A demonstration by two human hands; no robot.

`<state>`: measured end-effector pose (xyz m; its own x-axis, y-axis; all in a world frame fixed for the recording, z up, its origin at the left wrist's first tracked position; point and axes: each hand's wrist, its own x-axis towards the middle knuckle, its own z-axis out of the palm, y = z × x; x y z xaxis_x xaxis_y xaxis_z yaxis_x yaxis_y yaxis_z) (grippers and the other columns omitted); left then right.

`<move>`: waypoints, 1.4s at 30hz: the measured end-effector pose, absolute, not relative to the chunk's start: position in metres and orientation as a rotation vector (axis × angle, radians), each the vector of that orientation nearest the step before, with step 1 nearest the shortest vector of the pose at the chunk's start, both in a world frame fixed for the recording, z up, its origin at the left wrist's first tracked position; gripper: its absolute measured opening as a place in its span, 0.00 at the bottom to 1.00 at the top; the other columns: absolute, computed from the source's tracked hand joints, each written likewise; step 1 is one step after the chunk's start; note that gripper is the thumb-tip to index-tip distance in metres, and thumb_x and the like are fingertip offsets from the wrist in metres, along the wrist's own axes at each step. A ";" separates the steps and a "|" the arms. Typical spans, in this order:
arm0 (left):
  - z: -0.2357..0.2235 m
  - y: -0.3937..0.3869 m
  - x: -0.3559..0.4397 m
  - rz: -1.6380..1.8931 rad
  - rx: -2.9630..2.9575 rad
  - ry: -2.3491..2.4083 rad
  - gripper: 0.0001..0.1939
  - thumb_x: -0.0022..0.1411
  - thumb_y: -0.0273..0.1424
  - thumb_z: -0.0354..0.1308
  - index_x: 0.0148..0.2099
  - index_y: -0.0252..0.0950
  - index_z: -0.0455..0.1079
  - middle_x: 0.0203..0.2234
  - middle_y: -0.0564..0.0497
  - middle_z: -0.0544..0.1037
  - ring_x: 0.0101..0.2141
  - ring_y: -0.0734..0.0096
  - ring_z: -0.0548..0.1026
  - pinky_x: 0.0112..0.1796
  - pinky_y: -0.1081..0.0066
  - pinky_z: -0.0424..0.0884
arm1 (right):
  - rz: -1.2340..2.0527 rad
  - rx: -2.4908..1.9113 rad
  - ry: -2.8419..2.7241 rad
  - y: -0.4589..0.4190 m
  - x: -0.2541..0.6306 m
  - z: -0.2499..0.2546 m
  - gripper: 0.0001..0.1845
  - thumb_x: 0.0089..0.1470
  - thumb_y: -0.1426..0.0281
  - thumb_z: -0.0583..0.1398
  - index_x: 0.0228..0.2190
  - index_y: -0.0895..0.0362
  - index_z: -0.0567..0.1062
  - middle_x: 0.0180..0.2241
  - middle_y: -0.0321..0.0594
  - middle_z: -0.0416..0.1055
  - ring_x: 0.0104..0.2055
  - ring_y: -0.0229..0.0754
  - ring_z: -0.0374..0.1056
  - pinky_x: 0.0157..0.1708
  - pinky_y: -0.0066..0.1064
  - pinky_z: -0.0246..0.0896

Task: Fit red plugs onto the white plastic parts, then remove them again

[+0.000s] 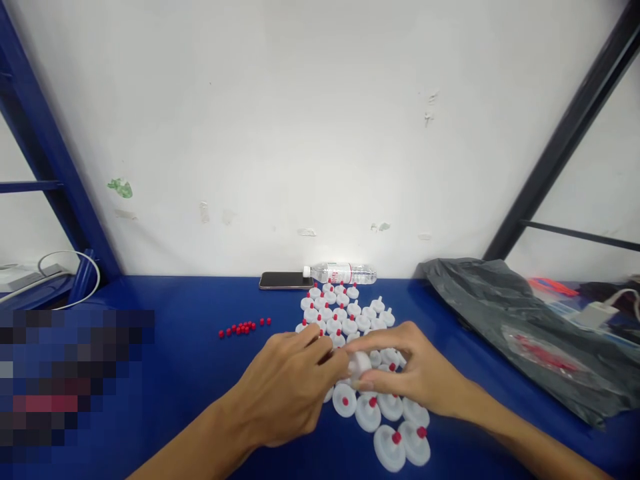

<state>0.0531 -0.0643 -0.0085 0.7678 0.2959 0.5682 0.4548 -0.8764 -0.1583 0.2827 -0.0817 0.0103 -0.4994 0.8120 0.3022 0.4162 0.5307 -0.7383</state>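
My right hand point(405, 367) pinches a white round plastic cap with a nozzle point(361, 364) between thumb and forefinger, its disc turned sideways. My left hand point(300, 380) is closed at the cap's nozzle side; whatever its fingertips hold is hidden. Under and around both hands lie many similar white nozzle caps point(345, 400), most bearing a small red tip on the nozzle. Toward the back right of this group, several white caps point(379, 305) show bare nozzles. Left of the group, loose small red tips point(243, 328) lie in a cluster on the blue table point(190, 373).
At the wall, a dark phone point(285, 281) lies beside a clear water bottle point(345, 273) on its side. A grey plastic bag point(480, 313) covers the right side, with a clear packet of red pieces point(545, 357) on it. Blue frame posts point(55, 133) rise at the left.
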 end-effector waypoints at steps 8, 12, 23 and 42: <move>0.014 -0.042 0.020 -1.052 -2.708 -1.346 0.21 0.73 0.36 0.36 0.27 0.39 0.55 0.20 0.55 0.67 0.22 0.73 0.62 0.25 0.70 0.56 | -0.193 -0.837 -2.169 -0.067 0.308 0.004 0.16 0.59 0.65 0.66 0.49 0.50 0.79 0.42 0.40 0.82 0.40 0.48 0.79 0.42 0.40 0.75; 0.039 -0.003 -0.038 -0.821 -2.198 -1.848 0.23 0.73 0.43 0.35 0.30 0.40 0.61 0.21 0.53 0.69 0.26 0.65 0.68 0.28 0.67 0.59 | -0.332 -1.148 -1.969 -0.053 0.330 0.017 0.12 0.62 0.63 0.63 0.46 0.52 0.79 0.42 0.42 0.82 0.42 0.50 0.78 0.44 0.41 0.74; 0.017 0.021 -0.051 -0.375 -2.450 -1.895 0.15 0.65 0.33 0.49 0.48 0.42 0.75 0.44 0.48 0.82 0.46 0.55 0.78 0.40 0.65 0.69 | -0.165 -1.214 -2.093 -0.046 0.334 0.015 0.09 0.64 0.60 0.60 0.38 0.52 0.76 0.48 0.44 0.76 0.49 0.51 0.73 0.51 0.44 0.67; 0.005 0.033 -0.077 -0.258 -2.492 -1.980 0.11 0.56 0.28 0.54 0.35 0.45 0.78 0.37 0.50 0.84 0.39 0.57 0.81 0.34 0.67 0.67 | 0.780 -1.449 -2.566 -0.062 0.355 0.050 0.11 0.56 0.60 0.65 0.32 0.52 0.84 0.30 0.39 0.79 0.28 0.40 0.68 0.27 0.30 0.60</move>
